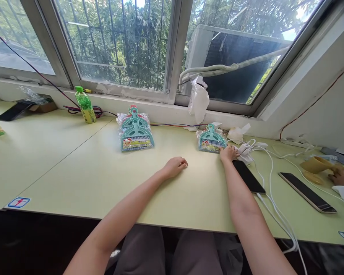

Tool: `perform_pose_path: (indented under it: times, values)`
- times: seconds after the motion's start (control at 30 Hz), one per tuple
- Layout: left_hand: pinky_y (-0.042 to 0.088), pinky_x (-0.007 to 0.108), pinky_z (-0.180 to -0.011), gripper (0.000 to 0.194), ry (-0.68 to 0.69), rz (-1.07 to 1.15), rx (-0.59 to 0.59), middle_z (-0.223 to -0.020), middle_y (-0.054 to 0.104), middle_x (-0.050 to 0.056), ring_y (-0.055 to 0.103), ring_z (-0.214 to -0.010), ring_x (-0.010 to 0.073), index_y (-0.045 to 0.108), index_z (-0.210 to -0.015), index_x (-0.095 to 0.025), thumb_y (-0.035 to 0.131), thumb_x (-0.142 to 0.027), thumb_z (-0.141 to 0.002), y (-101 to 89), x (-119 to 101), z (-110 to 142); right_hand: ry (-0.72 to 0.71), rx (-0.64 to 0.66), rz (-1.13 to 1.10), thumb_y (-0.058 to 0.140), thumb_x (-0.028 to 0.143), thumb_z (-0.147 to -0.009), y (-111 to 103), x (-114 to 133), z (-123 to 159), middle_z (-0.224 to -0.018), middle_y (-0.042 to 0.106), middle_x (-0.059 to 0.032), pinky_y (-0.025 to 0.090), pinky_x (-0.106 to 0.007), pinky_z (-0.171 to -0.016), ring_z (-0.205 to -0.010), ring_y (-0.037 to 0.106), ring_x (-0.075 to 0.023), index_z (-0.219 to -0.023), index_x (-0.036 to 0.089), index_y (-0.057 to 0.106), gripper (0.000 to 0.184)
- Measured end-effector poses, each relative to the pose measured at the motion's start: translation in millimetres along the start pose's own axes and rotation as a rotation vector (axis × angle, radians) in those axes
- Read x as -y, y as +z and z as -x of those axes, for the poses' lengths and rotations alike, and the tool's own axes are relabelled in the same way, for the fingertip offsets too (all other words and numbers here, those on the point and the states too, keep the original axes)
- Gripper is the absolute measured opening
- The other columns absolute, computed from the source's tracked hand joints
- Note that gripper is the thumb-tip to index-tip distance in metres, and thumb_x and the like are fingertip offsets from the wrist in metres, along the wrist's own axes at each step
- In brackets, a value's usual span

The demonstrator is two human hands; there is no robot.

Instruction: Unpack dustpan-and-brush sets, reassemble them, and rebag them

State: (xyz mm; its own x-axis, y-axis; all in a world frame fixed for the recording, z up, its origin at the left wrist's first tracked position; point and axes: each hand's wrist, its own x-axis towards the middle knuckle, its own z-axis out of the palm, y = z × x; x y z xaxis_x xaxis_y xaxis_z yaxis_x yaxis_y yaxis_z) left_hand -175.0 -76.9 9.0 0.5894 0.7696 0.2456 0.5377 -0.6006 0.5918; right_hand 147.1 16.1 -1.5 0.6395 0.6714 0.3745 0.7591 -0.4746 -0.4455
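- Head view: your right hand [229,152] is at the right edge of the teal dustpan-and-brush pack [212,144], fingers bent and apparently touching its near corner. Pinch or mere contact: cannot tell.
- From that hand the pack lies left and slightly far. Long axis runs far to near, handles [210,128] toward the window, wide bristle end toward you.
- Your left hand [174,167] is on the pale table [88,183], fingers loosely curled, nothing seen in them. Whether the fingertips meet: cannot tell.
- Right hand is clearly the nearer to this pack; from the left hand it lies right and far.
- Stack of similar packs [137,142] lies left and far of the left hand, well apart from the right-hand pack.
- White charger [244,151] just right of your right hand; black phone [249,177] beside that forearm.
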Motion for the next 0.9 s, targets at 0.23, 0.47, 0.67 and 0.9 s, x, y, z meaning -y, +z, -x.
perform_pose_path:
  times: [0.23,0.47,0.67,0.9]
  values:
    - [0.041,0.028,-0.079,0.026,0.008,-0.043,0.029,-0.094,0.065,0.004,0.058,-0.086,0.0169,0.066,-0.099,-0.020,0.043,-0.027,-0.092,-1.0,-7,2,-0.235,-0.212,0.120,0.052,0.028,-0.085,-9,1,14,-0.125,0.053,-0.0212,0.028,-0.051,-0.097,-0.119,0.043,-0.0342,-0.122,0.011,0.050,0.040]
    - [0.041,0.028,-0.080,0.025,0.016,-0.063,0.037,-0.093,0.064,0.004,0.059,-0.086,0.0166,0.066,-0.099,-0.020,0.043,-0.028,-0.092,-1.5,-7,2,-0.520,0.009,0.126,0.044,0.026,-0.089,3,23,32,-0.093,0.066,-0.0152,0.034,-0.042,-0.087,-0.091,0.057,-0.0279,-0.091,0.014,0.060,0.020]
    - [0.041,0.028,-0.080,0.025,0.030,-0.073,0.033,-0.092,0.064,0.004,0.059,-0.086,0.0170,0.065,-0.100,-0.020,0.043,-0.028,-0.092,1.1,-5,0,-0.662,0.027,-0.034,0.049,0.026,-0.087,8,35,40,-0.099,0.066,-0.0122,0.039,-0.037,-0.082,-0.092,0.057,-0.0260,-0.099,0.016,0.063,0.021]
    - [0.042,0.027,-0.078,0.023,0.034,-0.077,0.030,-0.091,0.064,0.004,0.058,-0.084,0.0167,0.065,-0.099,-0.020,0.044,-0.026,-0.091,-1.0,-8,1,-0.765,0.107,-0.204,0.040,0.017,-0.090,6,31,41,-0.101,0.066,-0.0076,0.044,-0.031,-0.076,-0.092,0.058,-0.0223,-0.100,0.022,0.071,0.032]
